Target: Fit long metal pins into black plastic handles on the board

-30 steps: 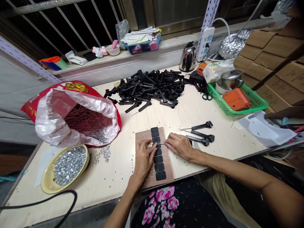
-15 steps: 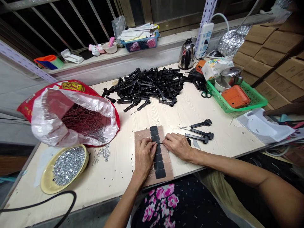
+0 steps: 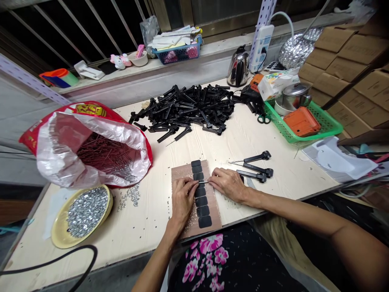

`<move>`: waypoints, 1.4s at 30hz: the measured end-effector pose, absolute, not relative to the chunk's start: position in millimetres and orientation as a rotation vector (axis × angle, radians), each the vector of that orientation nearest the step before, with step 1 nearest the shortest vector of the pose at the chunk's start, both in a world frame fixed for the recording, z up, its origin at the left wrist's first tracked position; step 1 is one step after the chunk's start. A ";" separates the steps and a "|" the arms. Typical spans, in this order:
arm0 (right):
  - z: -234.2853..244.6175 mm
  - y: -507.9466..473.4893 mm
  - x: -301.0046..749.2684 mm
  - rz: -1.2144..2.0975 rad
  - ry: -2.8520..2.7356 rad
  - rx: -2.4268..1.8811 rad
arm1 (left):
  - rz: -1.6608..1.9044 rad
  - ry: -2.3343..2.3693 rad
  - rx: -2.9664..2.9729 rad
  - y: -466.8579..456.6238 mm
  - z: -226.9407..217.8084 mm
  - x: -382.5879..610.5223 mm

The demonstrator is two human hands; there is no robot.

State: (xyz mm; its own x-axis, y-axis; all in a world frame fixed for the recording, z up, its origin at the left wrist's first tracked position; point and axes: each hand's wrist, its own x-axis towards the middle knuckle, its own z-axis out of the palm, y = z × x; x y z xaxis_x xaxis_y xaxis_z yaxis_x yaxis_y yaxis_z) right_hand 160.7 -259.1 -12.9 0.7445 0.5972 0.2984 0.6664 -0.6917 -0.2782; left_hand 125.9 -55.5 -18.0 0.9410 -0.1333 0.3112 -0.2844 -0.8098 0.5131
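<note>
My left hand [image 3: 182,200] rests on a brown board [image 3: 214,215] and pinches at a row of black plastic pieces [image 3: 200,192], with its fingertips on one piece. My right hand [image 3: 227,185] comes in from the right, its fingertips on the end of a thin metal pin [image 3: 203,182]. That pin bridges the gap between my hands, and its far end is hidden by my left fingers. Just right of the board lie several black handles with metal pins [image 3: 255,168]. Loose metal specks dot the board.
A large heap of black handles [image 3: 182,109] lies at the table's back. To the left are an open bag of dark red pins [image 3: 106,154] and a plate of metal nuts [image 3: 86,213]. A green basket [image 3: 304,125] stands at the right.
My left fingers have closed in toward the pin and the row of black pieces. My right hand stays almost still. The whole scene has drifted slightly in view as my head moved.
</note>
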 end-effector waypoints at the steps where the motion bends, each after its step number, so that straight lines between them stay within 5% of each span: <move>1: -13.1 -258.4 160.5 -0.258 -0.974 -2.576 | 0.354 -0.293 2.512 -55.4 -18.3 126.1; 22: 13.5 -254.3 153.2 -0.431 -0.945 -2.495 | -0.122 0.298 1.569 -67.1 1.6 126.7; 38: 18.4 -243.4 161.1 -0.528 -1.049 -2.562 | -0.076 0.288 1.635 -67.5 20.8 131.4; 42: 20.6 -242.1 164.2 -0.194 -0.885 -2.444 | 0.036 0.289 1.814 -67.6 23.7 129.9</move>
State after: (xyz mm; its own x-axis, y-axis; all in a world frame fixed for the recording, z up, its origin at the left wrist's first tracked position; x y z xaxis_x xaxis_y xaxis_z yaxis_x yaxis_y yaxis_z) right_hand 164.2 -242.1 20.6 0.7752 0.5545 0.3026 0.6302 -0.6459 -0.4309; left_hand 129.9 -67.6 23.7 0.9681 0.2155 -0.1274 0.1775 -0.2320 0.9564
